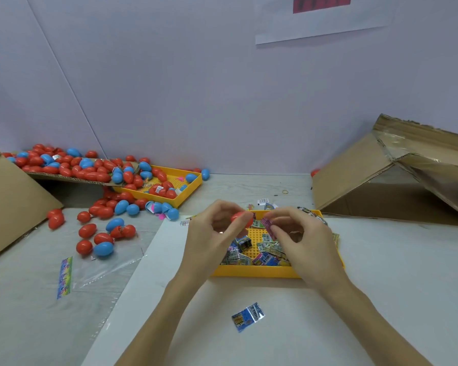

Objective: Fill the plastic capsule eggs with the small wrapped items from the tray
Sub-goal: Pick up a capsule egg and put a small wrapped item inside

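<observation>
The left hand (212,228) holds a red plastic capsule egg (241,218) between curled fingers, its long axis lying sideways toward the right hand (299,233), which pinches a small purple wrapped item (267,223) beside the egg, above the yellow plastic tray (251,272).

Packing bench: cardboard boxes (397,175), egg heaps (90,167).

A tray (251,272) is set at the middle of the table (397,273), with wrapped items (265,256) lying in it. Above the tray, an egg (241,219) is held in the left hand (212,233), the right hand (299,239) just beside it. One packet (247,317) lies nearer, before the tray. A second tray (188,192) and a heap of eggs (90,167) are placed at the far left, a cardboard box (381,175) at the far right.
</observation>
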`<state>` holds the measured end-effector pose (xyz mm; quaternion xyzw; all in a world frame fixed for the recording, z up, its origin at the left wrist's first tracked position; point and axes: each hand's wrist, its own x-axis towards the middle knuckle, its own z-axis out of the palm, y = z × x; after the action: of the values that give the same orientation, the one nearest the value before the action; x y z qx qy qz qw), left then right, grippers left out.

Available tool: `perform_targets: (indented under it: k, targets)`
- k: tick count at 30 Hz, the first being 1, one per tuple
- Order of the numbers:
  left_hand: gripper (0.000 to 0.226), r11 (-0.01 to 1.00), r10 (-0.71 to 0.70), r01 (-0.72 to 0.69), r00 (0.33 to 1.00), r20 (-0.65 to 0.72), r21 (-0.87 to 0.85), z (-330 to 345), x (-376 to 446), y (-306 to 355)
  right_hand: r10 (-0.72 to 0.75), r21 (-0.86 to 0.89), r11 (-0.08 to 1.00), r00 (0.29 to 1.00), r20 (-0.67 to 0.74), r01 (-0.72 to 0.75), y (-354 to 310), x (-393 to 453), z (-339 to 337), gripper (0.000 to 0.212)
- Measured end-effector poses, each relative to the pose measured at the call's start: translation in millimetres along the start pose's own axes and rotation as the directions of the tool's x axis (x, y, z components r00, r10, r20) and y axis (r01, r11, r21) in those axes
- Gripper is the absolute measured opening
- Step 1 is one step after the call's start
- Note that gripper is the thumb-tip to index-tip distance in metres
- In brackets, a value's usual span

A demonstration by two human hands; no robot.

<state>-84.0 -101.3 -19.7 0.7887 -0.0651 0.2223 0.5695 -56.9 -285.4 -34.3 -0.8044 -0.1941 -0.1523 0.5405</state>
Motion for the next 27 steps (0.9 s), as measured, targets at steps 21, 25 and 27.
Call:
perform_targets:
  k: [21,25,27]
  targets:
    - [0.013,0.992,-0.003,-0.003,0.999,0.049,0.127,11.8,-4.3,-2.7,0.162,0.283,0.940,0.980,0.116,-0.189,-3.3,1.9,1.5,0.020]
    - [0.023,0.995,-0.035,0.030,0.998,0.055,0.093,10.9,-5.0,-0.6,0.167,0.276,0.935,0.963,0.212,-0.223,-4.5,1.0,-1.4,0.013]
    - [0.018,0.995,-0.068,0.064,0.996,0.048,0.077,10.7,-4.6,-1.3,0.185,0.306,0.920,0.958,0.219,-0.247,-3.7,1.1,-3.0,0.011]
